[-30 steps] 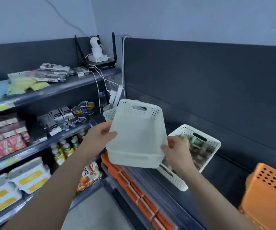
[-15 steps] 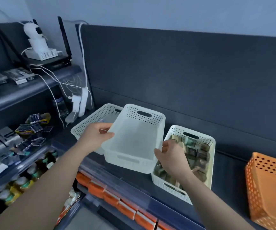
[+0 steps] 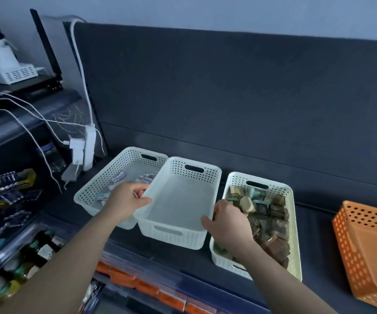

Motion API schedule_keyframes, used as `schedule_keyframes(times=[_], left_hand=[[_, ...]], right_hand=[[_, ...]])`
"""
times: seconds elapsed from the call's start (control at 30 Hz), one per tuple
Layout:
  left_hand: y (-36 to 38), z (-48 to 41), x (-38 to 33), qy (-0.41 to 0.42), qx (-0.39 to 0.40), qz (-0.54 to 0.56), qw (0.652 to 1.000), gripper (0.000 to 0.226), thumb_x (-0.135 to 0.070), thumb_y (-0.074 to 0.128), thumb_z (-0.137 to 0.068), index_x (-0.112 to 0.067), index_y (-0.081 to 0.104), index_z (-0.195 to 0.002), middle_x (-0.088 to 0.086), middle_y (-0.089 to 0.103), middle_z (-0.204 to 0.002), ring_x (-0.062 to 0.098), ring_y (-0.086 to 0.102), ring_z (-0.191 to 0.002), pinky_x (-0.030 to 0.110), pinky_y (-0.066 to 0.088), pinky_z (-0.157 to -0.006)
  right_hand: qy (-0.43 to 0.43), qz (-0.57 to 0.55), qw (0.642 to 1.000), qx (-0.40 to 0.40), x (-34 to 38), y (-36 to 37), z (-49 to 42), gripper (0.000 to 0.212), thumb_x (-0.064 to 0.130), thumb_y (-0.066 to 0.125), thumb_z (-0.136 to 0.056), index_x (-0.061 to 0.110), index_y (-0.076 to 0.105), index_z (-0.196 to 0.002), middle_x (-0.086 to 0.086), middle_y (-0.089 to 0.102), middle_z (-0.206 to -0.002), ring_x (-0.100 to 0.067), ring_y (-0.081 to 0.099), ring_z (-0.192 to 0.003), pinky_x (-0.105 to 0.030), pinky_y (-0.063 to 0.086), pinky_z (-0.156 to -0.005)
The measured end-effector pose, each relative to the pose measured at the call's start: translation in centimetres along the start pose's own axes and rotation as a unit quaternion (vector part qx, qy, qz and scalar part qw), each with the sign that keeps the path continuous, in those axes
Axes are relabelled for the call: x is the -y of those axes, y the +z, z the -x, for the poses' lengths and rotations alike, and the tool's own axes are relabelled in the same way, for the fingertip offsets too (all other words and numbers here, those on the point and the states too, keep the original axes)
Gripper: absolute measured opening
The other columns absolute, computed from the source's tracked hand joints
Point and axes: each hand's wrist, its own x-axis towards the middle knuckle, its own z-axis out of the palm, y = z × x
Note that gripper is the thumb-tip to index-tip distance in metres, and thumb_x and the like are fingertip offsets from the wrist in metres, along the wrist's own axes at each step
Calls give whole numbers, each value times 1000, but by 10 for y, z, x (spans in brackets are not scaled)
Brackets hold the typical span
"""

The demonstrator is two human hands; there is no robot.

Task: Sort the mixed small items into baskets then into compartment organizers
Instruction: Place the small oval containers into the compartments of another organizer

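An empty white perforated basket sits upright between two others on the dark shelf top. My left hand grips its left rim, thumb over the edge. My right hand holds its right rim near the front corner. The white basket on the left holds several small white and blue packets. The white basket on the right is full of several small brown and beige wrapped items.
An orange perforated basket lies tipped at the right edge. A dark back panel rises behind the baskets. Shelves at the left carry a router, cables, a power strip, batteries and bottles. Orange boxes sit below the shelf front.
Both hands brought the empty basket down from a raised, tilted position and set it upright between the two filled baskets. The view swung right and downward.
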Motion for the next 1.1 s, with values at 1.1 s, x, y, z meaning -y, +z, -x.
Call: schedule_keyframes(times=[1.1], left_hand=[[142,19,-122,79,111,-165,977,34,-19,55,-92,-13,40,-62,3,49,-61,18,45,-53,27,29,-46]], right_hand=[[153,-170,971,-74,-148,-43,45,25,33,51,-94,18,65,-80,2,67,-73,-13,57,-62,-23,39,-51]])
